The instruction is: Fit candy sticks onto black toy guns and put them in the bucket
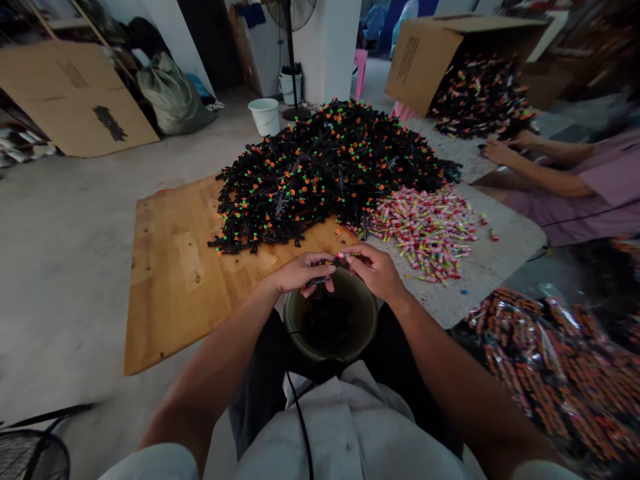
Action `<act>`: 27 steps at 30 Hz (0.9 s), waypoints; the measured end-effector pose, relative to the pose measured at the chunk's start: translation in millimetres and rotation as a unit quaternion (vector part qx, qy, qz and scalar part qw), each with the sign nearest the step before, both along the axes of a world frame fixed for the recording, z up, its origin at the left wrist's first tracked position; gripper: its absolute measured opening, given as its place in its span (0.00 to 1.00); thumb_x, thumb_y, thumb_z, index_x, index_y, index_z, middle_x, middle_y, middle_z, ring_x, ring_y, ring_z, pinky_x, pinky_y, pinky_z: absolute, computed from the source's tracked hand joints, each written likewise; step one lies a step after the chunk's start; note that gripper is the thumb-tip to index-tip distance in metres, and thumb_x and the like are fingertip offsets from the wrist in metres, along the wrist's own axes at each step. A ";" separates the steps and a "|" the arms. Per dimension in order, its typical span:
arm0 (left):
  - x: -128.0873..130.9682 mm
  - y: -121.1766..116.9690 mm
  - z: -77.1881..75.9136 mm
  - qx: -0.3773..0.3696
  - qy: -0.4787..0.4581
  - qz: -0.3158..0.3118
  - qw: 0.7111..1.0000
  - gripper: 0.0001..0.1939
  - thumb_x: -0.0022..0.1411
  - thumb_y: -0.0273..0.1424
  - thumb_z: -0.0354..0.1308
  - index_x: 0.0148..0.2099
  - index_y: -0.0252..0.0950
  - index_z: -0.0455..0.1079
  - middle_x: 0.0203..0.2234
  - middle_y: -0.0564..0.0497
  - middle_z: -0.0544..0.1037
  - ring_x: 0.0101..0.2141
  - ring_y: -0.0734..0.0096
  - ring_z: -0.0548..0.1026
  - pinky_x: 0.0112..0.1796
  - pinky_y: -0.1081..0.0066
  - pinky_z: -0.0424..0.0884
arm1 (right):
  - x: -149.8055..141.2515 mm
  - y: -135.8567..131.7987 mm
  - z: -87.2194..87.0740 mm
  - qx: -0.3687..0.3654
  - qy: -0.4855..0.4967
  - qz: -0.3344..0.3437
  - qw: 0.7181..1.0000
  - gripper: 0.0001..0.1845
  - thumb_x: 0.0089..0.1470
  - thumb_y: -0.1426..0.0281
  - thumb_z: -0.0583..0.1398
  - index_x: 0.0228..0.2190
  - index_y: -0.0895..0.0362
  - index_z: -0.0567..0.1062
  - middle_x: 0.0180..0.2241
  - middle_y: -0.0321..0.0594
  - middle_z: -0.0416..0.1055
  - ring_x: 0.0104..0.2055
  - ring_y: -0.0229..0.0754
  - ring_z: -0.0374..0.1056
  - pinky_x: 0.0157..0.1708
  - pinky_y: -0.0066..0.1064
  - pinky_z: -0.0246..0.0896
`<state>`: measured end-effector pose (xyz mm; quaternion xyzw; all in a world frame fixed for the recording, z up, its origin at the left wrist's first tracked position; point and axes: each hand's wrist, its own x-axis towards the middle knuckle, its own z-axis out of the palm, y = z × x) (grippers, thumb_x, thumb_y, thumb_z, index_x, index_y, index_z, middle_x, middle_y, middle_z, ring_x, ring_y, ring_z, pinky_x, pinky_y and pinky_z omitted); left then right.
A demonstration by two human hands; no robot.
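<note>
My left hand [305, 272] is closed around a small black plastic piece [316, 281], mostly covered by the fingers. In my right hand [373, 268], thumb and fingertips pinch a small pink and yellow tube [345, 255]. The two hands meet above a bucket [371, 327] between my knees, with dark pieces inside it. Beyond the hands rises a large pile of black plastic pieces with orange and green tips [320, 173]. To its right lies a heap of small pink and yellow tubes [430, 230].
A wooden board [170, 280] and a speckled grey tabletop [515, 233] carry the piles. At right, a co-worker's hands [500, 150] are near a tipped cardboard box [425, 63] spilling similar pieces. Clear bags of orange and black items [550, 360] lie below. A white bucket [265, 118] stands behind.
</note>
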<state>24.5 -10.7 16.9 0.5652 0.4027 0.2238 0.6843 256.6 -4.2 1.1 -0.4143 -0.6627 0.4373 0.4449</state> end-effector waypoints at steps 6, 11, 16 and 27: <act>-0.7 0.0 1.9 -0.049 -0.019 -0.031 0.998 0.25 0.67 0.46 0.66 0.58 0.34 0.72 0.29 0.47 0.85 0.13 0.80 0.68 0.14 0.79 0.56 | 11.2 -1.5 4.0 0.000 0.004 0.055 0.998 0.12 0.62 0.62 0.65 0.43 0.51 0.86 0.41 0.42 0.82 0.34 0.42 0.75 0.40 0.37 0.73; -7.3 2.7 -1.9 -0.095 -0.054 -0.071 0.991 0.28 0.65 0.46 0.67 0.60 0.33 0.72 0.27 0.46 0.85 0.12 0.78 0.68 0.15 0.78 0.56 | 20.3 -2.9 19.5 0.030 -0.025 0.125 0.991 0.12 0.64 0.62 0.65 0.45 0.49 0.87 0.42 0.42 0.82 0.35 0.43 0.76 0.40 0.38 0.74; -11.1 2.9 -13.6 -0.138 -0.064 -0.118 0.981 0.30 0.60 0.48 0.70 0.58 0.35 0.74 0.26 0.47 0.84 0.13 0.75 0.70 0.15 0.78 0.59 | 30.2 -9.1 29.1 0.060 -0.102 0.195 0.974 0.13 0.65 0.64 0.63 0.48 0.46 0.86 0.41 0.41 0.83 0.38 0.44 0.78 0.46 0.39 0.75; 4.2 -7.7 -37.2 -0.134 -0.026 -0.129 0.982 0.29 0.59 0.53 0.71 0.52 0.37 0.76 0.28 0.49 0.83 0.24 0.71 0.79 0.28 0.74 0.74 | 44.7 -17.3 4.8 -0.067 -0.105 0.221 0.967 0.14 0.64 0.65 0.63 0.48 0.51 0.86 0.41 0.40 0.82 0.36 0.40 0.78 0.40 0.31 0.73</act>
